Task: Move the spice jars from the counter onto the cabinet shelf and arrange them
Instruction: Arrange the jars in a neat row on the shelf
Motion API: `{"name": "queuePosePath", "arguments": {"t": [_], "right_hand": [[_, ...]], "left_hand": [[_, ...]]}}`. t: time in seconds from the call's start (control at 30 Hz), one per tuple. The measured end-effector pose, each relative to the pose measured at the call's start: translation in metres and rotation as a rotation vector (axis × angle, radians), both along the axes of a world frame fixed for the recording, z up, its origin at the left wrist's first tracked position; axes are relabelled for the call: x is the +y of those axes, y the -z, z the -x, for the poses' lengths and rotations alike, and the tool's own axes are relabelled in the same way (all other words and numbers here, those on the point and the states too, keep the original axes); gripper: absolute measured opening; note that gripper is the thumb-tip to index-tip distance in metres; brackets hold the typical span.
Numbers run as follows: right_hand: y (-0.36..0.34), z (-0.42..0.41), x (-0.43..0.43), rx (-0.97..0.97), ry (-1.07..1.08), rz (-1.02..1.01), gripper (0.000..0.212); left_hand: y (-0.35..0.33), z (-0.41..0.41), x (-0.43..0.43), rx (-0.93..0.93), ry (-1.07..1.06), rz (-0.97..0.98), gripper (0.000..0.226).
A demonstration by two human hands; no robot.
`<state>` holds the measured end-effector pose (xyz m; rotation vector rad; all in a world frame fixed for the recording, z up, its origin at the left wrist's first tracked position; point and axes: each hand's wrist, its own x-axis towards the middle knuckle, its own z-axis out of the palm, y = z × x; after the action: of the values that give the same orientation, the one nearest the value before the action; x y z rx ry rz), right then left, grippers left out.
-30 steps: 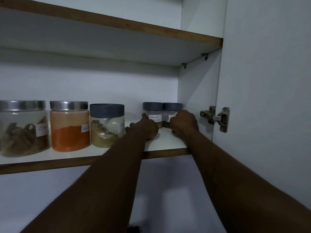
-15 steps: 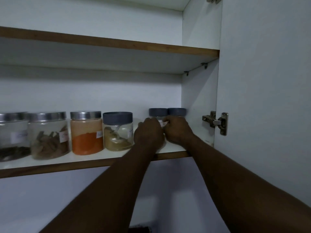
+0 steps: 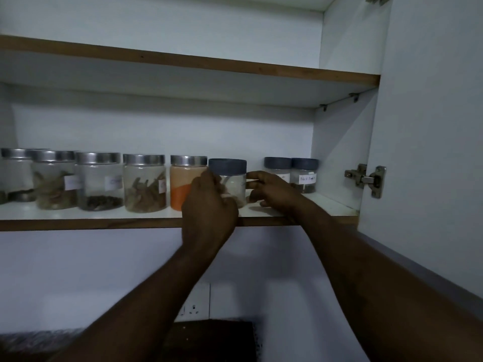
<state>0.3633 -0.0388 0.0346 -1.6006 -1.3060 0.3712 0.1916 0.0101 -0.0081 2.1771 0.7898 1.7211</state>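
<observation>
Your hands have left the two small jars (image 3: 304, 165) at the far right, and now your left hand (image 3: 209, 207) grips the grey-lidded jar (image 3: 228, 166) on the shelf (image 3: 104, 217), just beside the orange powder jar (image 3: 183, 189), while your right hand (image 3: 277, 192) lays extended fingers against its other side.

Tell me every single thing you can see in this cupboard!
silver-lidded jars: at least four, clear glass, left along lower shelf
orange powder jar: one, silver lid, beside them
grey-lidded jars: two, clear, right end of shelf
bigger grey-lidded jar: one, clear, between the hands
upper shelf: one, white, brown edge
hinge: one, silver, on door
wall socket: one, white, below
left hand: grips bigger grey-lidded jar
right hand: fingers touch its side
</observation>
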Motion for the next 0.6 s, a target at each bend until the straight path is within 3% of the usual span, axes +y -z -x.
{"name": "queuePosePath", "arguments": {"t": [0.2,0.47,0.6], "right_hand": [[0.000,0.013,0.010,-0.112,0.089,0.037,0.065],[0.007,0.005,0.015,-0.123,0.184,-0.017,0.053],[0.003,-0.005,0.019,-0.073,0.212,0.026,0.066]], "left_hand": [[-0.018,-0.003,0.020,0.137,0.110,0.142,0.050],[-0.026,-0.014,0.034,0.252,0.070,0.262,0.065],[-0.033,-0.014,0.038,0.272,0.061,0.307,0.070]]}}
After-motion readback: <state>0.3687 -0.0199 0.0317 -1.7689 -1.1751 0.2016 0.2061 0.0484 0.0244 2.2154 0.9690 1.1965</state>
